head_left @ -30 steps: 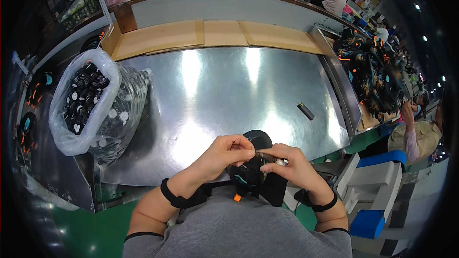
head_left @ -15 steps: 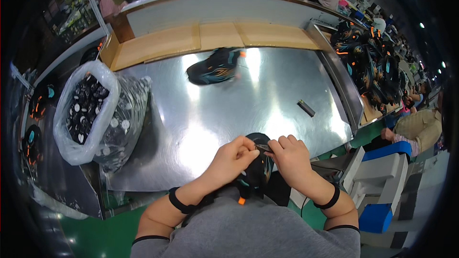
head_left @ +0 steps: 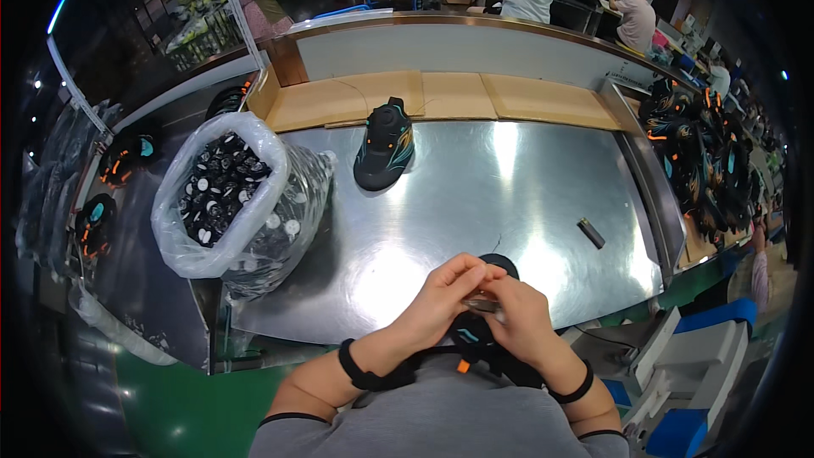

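Note:
A black shoe (head_left: 471,332) with blue and orange details rests against my lap at the near edge of the metal table. Both my hands meet over it. My left hand (head_left: 451,295) is closed in a pinch, its fingertips hiding whatever lies between them. In my right hand (head_left: 519,315) is a small metal tool (head_left: 483,304), apparently thread snips; its blades are mostly hidden by the fingers. Farther off on the table stands another black shoe (head_left: 386,146), sole down, toe toward me.
At left stands a clear plastic bag (head_left: 297,203) full of small black and white round pieces. A dark small bar (head_left: 591,233) lies on the table (head_left: 458,195) at right. Shoes are heaped (head_left: 704,153) beyond the right rail. Cardboard (head_left: 356,100) lines the back; people work beyond.
The shoe on the table, blurred and lying sideways before, now stands still with its toe toward me. My hands have come together over the lap shoe. The whole view has shifted.

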Action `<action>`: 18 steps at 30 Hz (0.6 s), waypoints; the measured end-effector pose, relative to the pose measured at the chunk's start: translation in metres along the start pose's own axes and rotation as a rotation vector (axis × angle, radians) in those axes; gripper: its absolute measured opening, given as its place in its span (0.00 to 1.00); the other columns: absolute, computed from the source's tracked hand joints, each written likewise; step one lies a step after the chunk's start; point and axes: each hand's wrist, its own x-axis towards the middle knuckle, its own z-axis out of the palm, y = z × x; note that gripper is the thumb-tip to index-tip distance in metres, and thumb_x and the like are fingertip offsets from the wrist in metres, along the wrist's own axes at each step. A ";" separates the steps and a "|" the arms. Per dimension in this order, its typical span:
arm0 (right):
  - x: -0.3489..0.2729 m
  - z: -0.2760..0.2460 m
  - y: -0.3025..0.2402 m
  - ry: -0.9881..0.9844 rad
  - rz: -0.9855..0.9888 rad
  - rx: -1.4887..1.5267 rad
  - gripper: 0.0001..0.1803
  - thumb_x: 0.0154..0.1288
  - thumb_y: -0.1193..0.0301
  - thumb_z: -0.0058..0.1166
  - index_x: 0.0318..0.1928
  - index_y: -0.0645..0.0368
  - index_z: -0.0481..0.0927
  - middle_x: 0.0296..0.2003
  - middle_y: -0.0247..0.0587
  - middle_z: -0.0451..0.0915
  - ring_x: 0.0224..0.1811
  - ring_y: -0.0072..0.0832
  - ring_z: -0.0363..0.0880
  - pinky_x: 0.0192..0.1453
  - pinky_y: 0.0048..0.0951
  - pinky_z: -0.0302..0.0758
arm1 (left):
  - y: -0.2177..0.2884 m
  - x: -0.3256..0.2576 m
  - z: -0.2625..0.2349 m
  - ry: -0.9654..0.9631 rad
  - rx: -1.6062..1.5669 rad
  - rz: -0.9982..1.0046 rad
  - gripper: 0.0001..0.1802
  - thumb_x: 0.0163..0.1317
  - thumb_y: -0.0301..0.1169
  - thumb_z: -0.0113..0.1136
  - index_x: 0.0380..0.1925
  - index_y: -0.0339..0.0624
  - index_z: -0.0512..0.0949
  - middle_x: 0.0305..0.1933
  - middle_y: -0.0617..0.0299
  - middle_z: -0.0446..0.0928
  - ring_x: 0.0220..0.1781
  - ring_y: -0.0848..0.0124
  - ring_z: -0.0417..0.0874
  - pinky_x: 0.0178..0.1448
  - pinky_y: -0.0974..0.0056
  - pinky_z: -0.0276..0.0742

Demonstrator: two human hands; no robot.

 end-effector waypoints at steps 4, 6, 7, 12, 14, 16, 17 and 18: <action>-0.005 0.006 0.012 0.018 0.318 0.802 0.04 0.60 0.76 0.56 0.34 0.62 0.75 0.29 0.37 0.78 0.26 0.22 0.74 0.29 0.22 0.68 | -0.005 0.001 -0.030 0.145 -0.228 -0.002 0.09 0.71 0.34 0.46 0.38 0.40 0.72 0.35 0.60 0.77 0.34 0.73 0.79 0.45 0.66 0.77; -0.007 0.003 0.014 0.066 0.520 1.026 0.06 0.66 0.74 0.52 0.34 0.64 0.75 0.27 0.34 0.76 0.25 0.15 0.69 0.29 0.17 0.64 | -0.007 0.003 -0.038 0.127 0.089 0.073 0.10 0.68 0.32 0.51 0.43 0.37 0.71 0.30 0.64 0.76 0.27 0.78 0.75 0.33 0.73 0.71; -0.001 0.000 0.014 0.092 0.549 1.160 0.06 0.66 0.74 0.51 0.33 0.64 0.75 0.25 0.34 0.76 0.24 0.15 0.68 0.29 0.17 0.63 | -0.005 0.002 -0.020 0.164 0.439 0.164 0.10 0.66 0.31 0.54 0.43 0.36 0.73 0.30 0.65 0.77 0.26 0.80 0.74 0.32 0.75 0.69; -0.003 -0.023 0.025 0.348 0.527 0.628 0.06 0.65 0.75 0.52 0.40 0.65 0.77 0.28 0.35 0.79 0.25 0.15 0.69 0.30 0.18 0.66 | 0.009 0.003 -0.002 0.024 0.969 0.221 0.08 0.59 0.26 0.61 0.38 0.34 0.79 0.27 0.66 0.78 0.23 0.86 0.70 0.29 0.77 0.65; -0.010 -0.041 0.018 0.373 0.321 0.313 0.13 0.55 0.83 0.56 0.43 0.65 0.78 0.31 0.38 0.81 0.27 0.21 0.74 0.32 0.22 0.70 | 0.005 0.003 -0.006 0.152 0.900 0.242 0.06 0.58 0.27 0.61 0.30 0.35 0.79 0.23 0.64 0.76 0.19 0.82 0.68 0.26 0.73 0.65; -0.005 -0.046 0.010 0.223 -0.213 -0.150 0.23 0.40 0.87 0.57 0.42 0.65 0.78 0.33 0.42 0.81 0.30 0.29 0.77 0.33 0.28 0.72 | 0.005 0.003 -0.007 0.102 0.866 0.221 0.05 0.59 0.26 0.61 0.32 0.35 0.80 0.23 0.65 0.77 0.20 0.82 0.70 0.26 0.73 0.66; -0.004 -0.036 0.013 0.186 -0.228 -0.141 0.27 0.31 0.86 0.56 0.41 0.65 0.77 0.34 0.44 0.80 0.32 0.36 0.77 0.32 0.32 0.73 | 0.010 0.001 0.002 0.007 0.683 0.117 0.05 0.60 0.26 0.61 0.33 0.35 0.80 0.23 0.66 0.77 0.21 0.82 0.72 0.27 0.74 0.68; -0.005 -0.032 0.015 0.147 -0.210 -0.134 0.24 0.33 0.85 0.57 0.40 0.65 0.76 0.32 0.44 0.79 0.31 0.38 0.77 0.33 0.31 0.73 | 0.012 0.000 0.007 -0.083 0.500 0.012 0.06 0.60 0.26 0.60 0.35 0.35 0.81 0.24 0.66 0.78 0.22 0.82 0.73 0.28 0.74 0.69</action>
